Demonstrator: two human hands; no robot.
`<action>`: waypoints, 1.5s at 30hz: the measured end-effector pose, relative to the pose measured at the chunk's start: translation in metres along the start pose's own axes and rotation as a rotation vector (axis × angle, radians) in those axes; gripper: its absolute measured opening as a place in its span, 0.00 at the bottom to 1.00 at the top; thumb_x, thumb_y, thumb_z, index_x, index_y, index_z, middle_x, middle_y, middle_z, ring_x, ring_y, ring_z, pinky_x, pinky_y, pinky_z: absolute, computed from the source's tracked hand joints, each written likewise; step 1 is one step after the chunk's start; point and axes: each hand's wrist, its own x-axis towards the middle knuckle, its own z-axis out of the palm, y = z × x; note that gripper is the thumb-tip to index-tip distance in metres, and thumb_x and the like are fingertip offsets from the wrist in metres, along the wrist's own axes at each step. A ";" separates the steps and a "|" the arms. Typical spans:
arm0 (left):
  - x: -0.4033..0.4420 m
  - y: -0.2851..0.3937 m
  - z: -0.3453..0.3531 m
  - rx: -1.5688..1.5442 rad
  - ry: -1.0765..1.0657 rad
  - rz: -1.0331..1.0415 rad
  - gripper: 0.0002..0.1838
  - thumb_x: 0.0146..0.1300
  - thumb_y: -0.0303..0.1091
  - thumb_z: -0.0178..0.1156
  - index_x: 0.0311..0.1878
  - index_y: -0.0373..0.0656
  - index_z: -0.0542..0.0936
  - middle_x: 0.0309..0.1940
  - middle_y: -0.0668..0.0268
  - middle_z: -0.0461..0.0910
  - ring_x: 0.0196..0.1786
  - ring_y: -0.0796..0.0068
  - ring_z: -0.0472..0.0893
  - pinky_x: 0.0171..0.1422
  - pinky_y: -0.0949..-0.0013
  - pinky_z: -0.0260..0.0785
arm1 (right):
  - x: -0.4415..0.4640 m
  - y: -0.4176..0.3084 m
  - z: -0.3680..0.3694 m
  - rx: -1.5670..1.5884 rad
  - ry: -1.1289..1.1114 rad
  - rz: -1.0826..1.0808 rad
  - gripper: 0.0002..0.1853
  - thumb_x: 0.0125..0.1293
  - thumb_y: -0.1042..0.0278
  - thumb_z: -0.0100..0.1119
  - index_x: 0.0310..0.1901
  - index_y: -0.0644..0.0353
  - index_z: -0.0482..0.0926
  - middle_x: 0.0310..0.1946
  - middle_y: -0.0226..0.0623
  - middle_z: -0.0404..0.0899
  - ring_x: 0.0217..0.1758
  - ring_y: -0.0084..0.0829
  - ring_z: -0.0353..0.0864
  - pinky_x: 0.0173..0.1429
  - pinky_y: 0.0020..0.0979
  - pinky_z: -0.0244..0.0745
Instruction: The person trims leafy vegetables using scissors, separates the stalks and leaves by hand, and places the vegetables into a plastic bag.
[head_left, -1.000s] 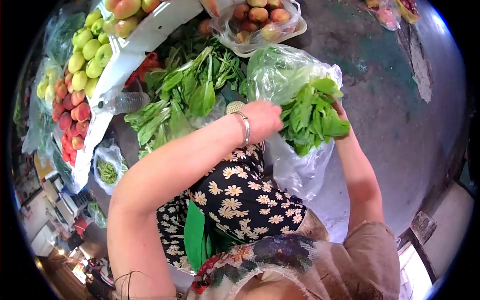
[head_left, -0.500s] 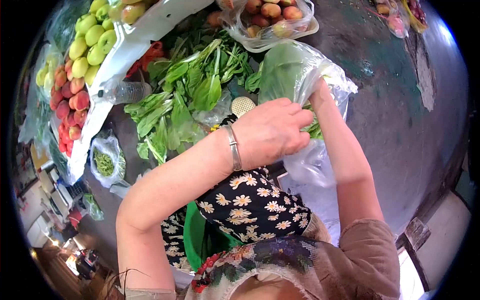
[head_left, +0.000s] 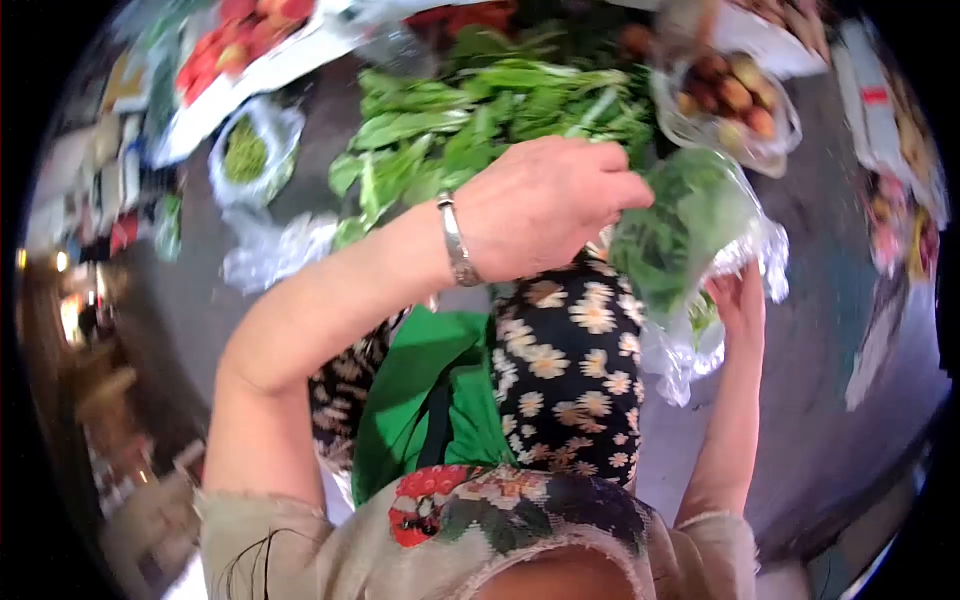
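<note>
A clear plastic bag (head_left: 690,225) with green leaves in it hangs in front of me, right of centre. My right hand (head_left: 738,298) has its fingers closed on the bag's crumpled right side. My left hand (head_left: 560,200), below a silver bracelet (head_left: 456,238), is closed with its fingertips at the bag's left edge; what they pinch is hidden. Beyond my left hand, loose leafy greens (head_left: 500,105) lie in a heap. More green shows through crumpled plastic (head_left: 675,365) below my right hand.
A clear container of round fruit (head_left: 735,95) stands beyond the bag. To the left are a bag of cut greens (head_left: 247,150), crumpled plastic (head_left: 275,250) and red fruit (head_left: 245,50) on a white edge. Bagged produce (head_left: 888,225) lies far right. A green cloth (head_left: 425,395) covers my lap.
The view has swung left and blurred. The leaf-filled bag and my right hand now appear farther right and lower. My left hand has stayed near the bag's left side.
</note>
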 end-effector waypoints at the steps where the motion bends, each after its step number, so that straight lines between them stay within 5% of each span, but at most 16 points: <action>1: -0.021 -0.004 -0.008 0.065 -0.041 -0.048 0.14 0.58 0.22 0.59 0.49 0.42 0.78 0.37 0.60 0.77 0.40 0.55 0.79 0.42 0.58 0.73 | 0.000 0.003 -0.008 -0.199 0.003 -0.072 0.22 0.75 0.52 0.48 0.64 0.54 0.69 0.52 0.44 0.80 0.49 0.34 0.83 0.47 0.36 0.84; 3: -0.066 -0.009 -0.012 0.120 -0.126 -0.130 0.14 0.58 0.24 0.61 0.49 0.44 0.77 0.35 0.60 0.76 0.39 0.55 0.79 0.41 0.56 0.72 | -0.004 0.003 0.002 -0.348 0.072 -0.237 0.18 0.74 0.58 0.51 0.61 0.54 0.72 0.46 0.38 0.81 0.41 0.26 0.83 0.34 0.27 0.83; 7: -0.128 -0.008 -0.006 0.013 -0.409 -0.311 0.17 0.57 0.27 0.63 0.51 0.45 0.76 0.37 0.61 0.76 0.39 0.54 0.79 0.41 0.56 0.73 | 0.030 0.001 0.040 -0.246 -0.060 -0.160 0.17 0.69 0.68 0.58 0.58 0.56 0.73 0.40 0.35 0.80 0.38 0.28 0.81 0.40 0.30 0.81; 9: -0.140 -0.008 -0.007 0.007 -0.358 -0.316 0.18 0.56 0.27 0.64 0.51 0.45 0.76 0.38 0.60 0.76 0.38 0.54 0.79 0.41 0.55 0.73 | 0.100 -0.013 -0.028 -0.388 -0.176 -0.055 0.17 0.68 0.69 0.58 0.57 0.56 0.74 0.41 0.34 0.79 0.39 0.28 0.81 0.42 0.29 0.80; 12: -0.159 -0.018 -0.025 0.035 -0.225 -0.329 0.20 0.54 0.27 0.66 0.51 0.45 0.76 0.38 0.60 0.77 0.39 0.54 0.79 0.41 0.55 0.73 | 0.070 -0.050 -0.017 -0.987 -0.460 -0.293 0.15 0.66 0.72 0.55 0.53 0.62 0.76 0.44 0.37 0.81 0.41 0.37 0.82 0.46 0.37 0.79; 14: -0.170 -0.026 -0.041 0.117 -0.079 -0.340 0.22 0.51 0.27 0.68 0.51 0.44 0.76 0.37 0.59 0.77 0.39 0.53 0.79 0.41 0.55 0.73 | 0.022 -0.091 0.029 -1.777 -0.519 -0.531 0.12 0.65 0.71 0.54 0.47 0.65 0.80 0.42 0.46 0.83 0.43 0.45 0.83 0.47 0.42 0.77; 17: -0.187 -0.041 -0.053 0.174 -0.051 -0.493 0.21 0.53 0.27 0.67 0.51 0.43 0.75 0.37 0.60 0.76 0.40 0.55 0.79 0.44 0.55 0.72 | -0.065 -0.120 0.137 -2.507 -0.102 -0.577 0.10 0.62 0.69 0.52 0.35 0.64 0.81 0.36 0.57 0.80 0.44 0.56 0.80 0.46 0.49 0.73; 20: -0.198 -0.036 -0.067 0.192 -0.189 -0.501 0.20 0.55 0.29 0.65 0.52 0.44 0.75 0.37 0.61 0.76 0.41 0.57 0.79 0.46 0.57 0.70 | -0.111 -0.099 0.245 -2.318 -0.346 -0.997 0.09 0.66 0.67 0.52 0.36 0.65 0.76 0.31 0.54 0.79 0.38 0.55 0.78 0.43 0.47 0.72; 24: -0.216 -0.032 -0.067 0.312 -0.158 -0.539 0.18 0.58 0.30 0.61 0.53 0.43 0.74 0.36 0.61 0.75 0.41 0.60 0.77 0.48 0.61 0.66 | -0.053 -0.022 0.366 -1.846 -1.018 -0.972 0.13 0.64 0.72 0.55 0.49 0.65 0.77 0.37 0.51 0.80 0.41 0.46 0.81 0.47 0.37 0.75; 25: -0.220 -0.031 -0.069 0.324 -0.206 -0.558 0.18 0.57 0.31 0.59 0.52 0.43 0.75 0.36 0.62 0.75 0.40 0.62 0.77 0.47 0.62 0.66 | -0.030 -0.001 0.395 -1.975 -1.041 -0.798 0.18 0.67 0.72 0.55 0.58 0.66 0.74 0.46 0.44 0.82 0.48 0.31 0.82 0.53 0.29 0.75; 29: -0.218 -0.031 -0.077 0.417 -0.253 -0.612 0.21 0.52 0.33 0.58 0.53 0.45 0.77 0.37 0.63 0.74 0.40 0.68 0.76 0.45 0.66 0.67 | 0.107 0.090 0.484 -2.210 -1.058 -0.622 0.31 0.56 0.69 0.63 0.63 0.67 0.71 0.52 0.49 0.80 0.54 0.38 0.80 0.59 0.35 0.74; 32: -0.223 -0.047 -0.076 0.439 -0.205 -0.570 0.23 0.54 0.33 0.57 0.56 0.43 0.77 0.39 0.61 0.75 0.39 0.70 0.75 0.43 0.67 0.65 | 0.206 0.148 0.523 -1.942 -1.035 -0.676 0.43 0.50 0.63 0.69 0.70 0.61 0.64 0.63 0.52 0.73 0.65 0.46 0.74 0.66 0.40 0.69; 36: -0.211 -0.058 -0.080 0.390 -0.247 -0.669 0.24 0.54 0.33 0.57 0.57 0.47 0.76 0.48 0.58 0.77 0.40 0.70 0.76 0.44 0.68 0.67 | 0.208 0.197 0.533 -1.774 -0.929 -0.510 0.46 0.50 0.60 0.71 0.72 0.58 0.62 0.65 0.51 0.72 0.68 0.46 0.71 0.68 0.43 0.67; 39: -0.204 -0.065 -0.077 0.404 -0.221 -0.666 0.23 0.53 0.33 0.57 0.55 0.45 0.78 0.44 0.60 0.77 0.38 0.70 0.76 0.44 0.70 0.66 | 0.196 0.235 0.510 -2.197 -0.806 -0.929 0.43 0.49 0.61 0.70 0.70 0.51 0.65 0.54 0.48 0.77 0.53 0.49 0.78 0.57 0.48 0.71; 41: -0.200 -0.067 -0.079 0.415 -0.186 -0.634 0.22 0.53 0.34 0.57 0.53 0.43 0.80 0.40 0.62 0.76 0.36 0.70 0.75 0.43 0.72 0.65 | 0.167 0.247 0.463 -2.053 -1.094 -1.391 0.39 0.51 0.65 0.67 0.68 0.50 0.66 0.50 0.48 0.75 0.53 0.49 0.76 0.54 0.53 0.69; 45: -0.190 -0.071 -0.079 0.336 -0.275 -0.676 0.25 0.54 0.32 0.58 0.58 0.46 0.76 0.48 0.58 0.78 0.40 0.70 0.77 0.45 0.69 0.68 | 0.127 0.238 0.420 -1.973 -1.249 -1.243 0.37 0.53 0.73 0.63 0.67 0.49 0.65 0.53 0.47 0.73 0.53 0.50 0.75 0.54 0.50 0.72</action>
